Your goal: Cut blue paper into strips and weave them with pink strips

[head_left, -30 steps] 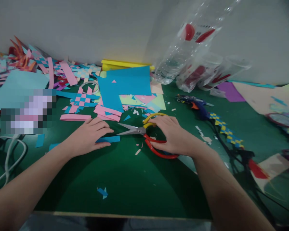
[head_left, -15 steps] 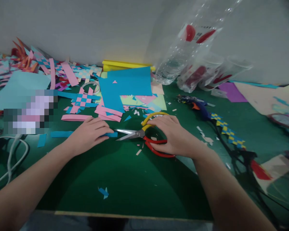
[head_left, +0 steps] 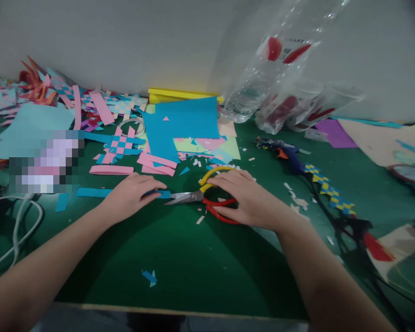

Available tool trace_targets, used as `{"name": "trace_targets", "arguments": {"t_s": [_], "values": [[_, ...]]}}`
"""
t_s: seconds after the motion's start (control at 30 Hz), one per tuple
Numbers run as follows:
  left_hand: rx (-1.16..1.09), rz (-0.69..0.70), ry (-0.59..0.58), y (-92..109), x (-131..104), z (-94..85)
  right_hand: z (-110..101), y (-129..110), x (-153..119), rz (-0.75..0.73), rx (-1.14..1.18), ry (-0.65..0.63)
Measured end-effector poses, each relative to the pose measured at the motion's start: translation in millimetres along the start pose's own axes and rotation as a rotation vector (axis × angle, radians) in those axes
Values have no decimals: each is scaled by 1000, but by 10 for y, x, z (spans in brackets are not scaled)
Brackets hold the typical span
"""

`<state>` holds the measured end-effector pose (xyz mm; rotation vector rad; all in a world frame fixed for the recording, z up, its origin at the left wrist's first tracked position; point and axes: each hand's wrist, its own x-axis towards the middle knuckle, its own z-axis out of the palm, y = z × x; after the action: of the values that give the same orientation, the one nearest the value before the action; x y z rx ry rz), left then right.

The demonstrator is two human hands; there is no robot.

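Note:
My left hand (head_left: 133,196) pinches a long blue paper strip (head_left: 93,192) near its right end. The strip runs out to the left beneath the hand, just above the green table. In my right hand (head_left: 244,196) is a pair of scissors (head_left: 193,197) with one yellow and one red handle. Its blades point left and stand slightly apart, with the upper blade meeting the strip's right end. Behind my left hand lie folded pink strips (head_left: 111,170) and a woven blue and pink piece (head_left: 120,144).
Blue sheets (head_left: 186,117) and a tape roll (head_left: 132,127) lie behind the hands. Paper scraps pile up at the back left. A clear bottle (head_left: 244,99) and plastic cups (head_left: 327,105) stand at the back right. A white cable (head_left: 17,230) curls at left.
The scissors and my right hand have shifted slightly left, bringing the upper blade onto the strip's end. The blades have closed a little. My left hand still grips the strip.

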<state>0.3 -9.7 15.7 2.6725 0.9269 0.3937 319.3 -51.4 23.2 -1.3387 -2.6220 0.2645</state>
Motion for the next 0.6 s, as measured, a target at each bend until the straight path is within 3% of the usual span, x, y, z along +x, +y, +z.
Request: {"name": "trace_targets", "arguments": {"t_s": [0.2,0.4,0.6], "values": [[-36,-52,25,14,2,26,-16,39,-9,14,2,-12],[-42,73,46,-3,21,46,-35,47,-15,14,25,0],[-32,75,-22,-5,17,28,-57,60,-24,23,52,-12]]}}
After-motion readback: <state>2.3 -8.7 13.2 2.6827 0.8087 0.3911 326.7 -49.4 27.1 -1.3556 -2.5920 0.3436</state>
